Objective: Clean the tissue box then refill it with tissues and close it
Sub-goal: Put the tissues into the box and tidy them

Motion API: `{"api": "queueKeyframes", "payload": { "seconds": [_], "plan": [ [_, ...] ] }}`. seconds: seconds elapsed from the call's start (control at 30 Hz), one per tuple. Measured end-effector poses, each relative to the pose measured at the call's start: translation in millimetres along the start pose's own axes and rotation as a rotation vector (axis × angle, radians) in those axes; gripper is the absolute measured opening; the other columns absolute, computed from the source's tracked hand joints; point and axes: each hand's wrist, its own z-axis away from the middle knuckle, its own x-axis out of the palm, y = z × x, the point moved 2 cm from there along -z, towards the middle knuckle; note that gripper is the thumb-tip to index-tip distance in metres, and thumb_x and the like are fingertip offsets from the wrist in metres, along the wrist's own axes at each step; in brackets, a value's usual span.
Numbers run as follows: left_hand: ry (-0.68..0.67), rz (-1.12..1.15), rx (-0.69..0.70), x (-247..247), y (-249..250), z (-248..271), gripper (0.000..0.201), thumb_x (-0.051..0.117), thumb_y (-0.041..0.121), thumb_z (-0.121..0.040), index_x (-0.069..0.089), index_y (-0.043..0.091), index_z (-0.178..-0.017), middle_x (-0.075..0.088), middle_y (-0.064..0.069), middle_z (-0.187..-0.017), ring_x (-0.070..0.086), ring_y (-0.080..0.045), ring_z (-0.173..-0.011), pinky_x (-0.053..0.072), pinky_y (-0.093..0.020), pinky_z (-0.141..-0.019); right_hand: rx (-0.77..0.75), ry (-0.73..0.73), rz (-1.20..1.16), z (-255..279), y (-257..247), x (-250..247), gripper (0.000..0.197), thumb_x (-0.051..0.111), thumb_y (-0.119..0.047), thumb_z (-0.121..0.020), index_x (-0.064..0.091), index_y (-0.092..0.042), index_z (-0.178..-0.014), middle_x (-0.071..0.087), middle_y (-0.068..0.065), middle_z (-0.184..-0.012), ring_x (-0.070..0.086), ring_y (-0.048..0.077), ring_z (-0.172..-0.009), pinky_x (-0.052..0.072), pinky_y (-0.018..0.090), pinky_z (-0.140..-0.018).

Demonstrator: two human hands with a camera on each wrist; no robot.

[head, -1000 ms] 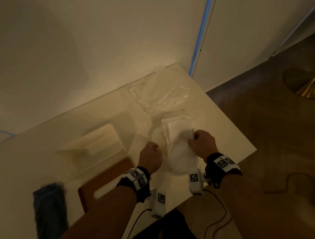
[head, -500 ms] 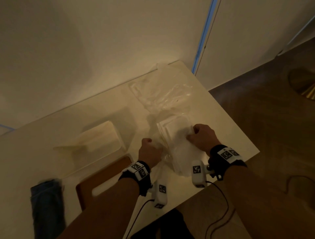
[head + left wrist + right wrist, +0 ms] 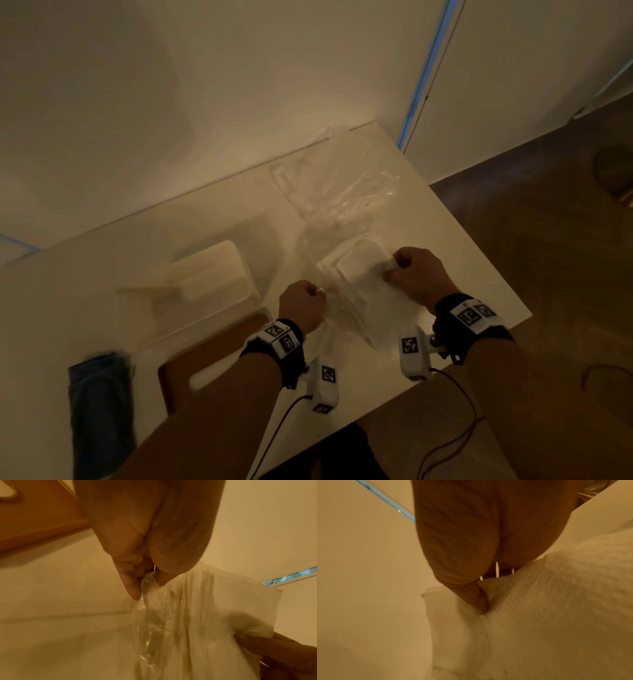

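A white stack of tissues [image 3: 359, 270] lies half inside a clear plastic wrapper [image 3: 346, 308] on the white table [image 3: 462, 260]. My left hand [image 3: 301, 305] pinches the wrapper [image 3: 147, 582] at its left edge. My right hand [image 3: 416, 274] grips the tissue stack [image 3: 530, 615] at its right side, thumb pressed into the top sheet. The tissues [image 3: 214, 608] stick out of the wrapper toward the far side. The open cream tissue box [image 3: 202, 277] sits to the left, and its brown wooden lid [image 3: 185, 366] with a slot lies in front of it.
A second crumpled clear plastic bag [image 3: 335, 185] lies at the table's far right corner. A blue cloth [image 3: 99, 411] lies at the near left. The table's right edge [image 3: 479, 240] drops to a dark floor. Wrist-camera cables [image 3: 455, 411] hang off the near edge.
My right hand has drawn the tissue stack further away and to the right, out of the wrapper, while my left hand keeps hold of the plastic and has shifted slightly forward.
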Motion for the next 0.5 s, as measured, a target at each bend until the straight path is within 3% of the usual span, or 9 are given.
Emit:
{"api": "queueKeyframes", "payload": {
  "seconds": [0.07,0.13,0.27,0.4,0.5],
  "plan": [
    [0.034,-0.07,0.042,-4.2,4.9,-4.1,0.015,0.063,0.028,-0.091,0.071,0.017,-0.094,0.072,-0.007,-0.096,0.069,-0.027,-0.089,0.059,-0.038,-0.084,-0.034,0.019,0.002,4.3,-2.4,0.4,0.008,0.075,-0.02,-0.08,0.067,-0.017,-0.08,0.067,0.001,-0.084,0.063,0.023,-0.082,0.051,0.034,-0.072],
    [0.064,-0.097,0.07,-9.5,10.1,-9.7,0.02,0.061,0.029,-0.092,0.073,0.015,-0.101,0.073,-0.007,-0.099,0.069,-0.026,-0.091,0.058,-0.039,-0.086,-0.058,0.027,0.051,8.9,-4.1,2.6,0.008,0.071,-0.02,-0.082,0.068,-0.013,-0.083,0.068,0.004,-0.084,0.062,0.024,-0.082,0.051,0.035,-0.073],
    [0.073,-0.111,0.093,-14.1,14.4,-13.2,0.019,0.06,0.029,-0.091,0.074,0.019,-0.098,0.074,-0.005,-0.095,0.07,-0.026,-0.086,0.059,-0.041,-0.083,-0.035,0.09,0.083,13.5,-5.0,7.6,0.015,0.069,-0.021,-0.083,0.068,-0.006,-0.078,0.068,0.008,-0.077,0.061,0.026,-0.078,0.052,0.036,-0.072],
    [0.052,-0.084,0.078,-14.4,9.4,-12.4,0.017,0.062,0.029,-0.089,0.073,0.019,-0.097,0.074,-0.006,-0.095,0.071,-0.027,-0.086,0.06,-0.044,-0.081,-0.017,0.162,0.06,17.3,-8.0,10.4,0.02,0.071,-0.018,-0.081,0.062,-0.01,-0.065,0.061,0.003,-0.066,0.056,0.023,-0.07,0.039,0.027,-0.064],
    [0.043,-0.02,0.05,-14.8,5.4,-13.4,0.016,0.064,0.027,-0.088,0.074,0.018,-0.098,0.073,-0.006,-0.099,0.07,-0.028,-0.09,0.061,-0.046,-0.081,-0.029,0.181,-0.016,22.8,-10.6,8.9,0.015,0.073,-0.017,-0.08,0.066,-0.006,-0.07,0.066,0.008,-0.071,0.059,0.024,-0.072,0.045,0.03,-0.061]
  ]
}}
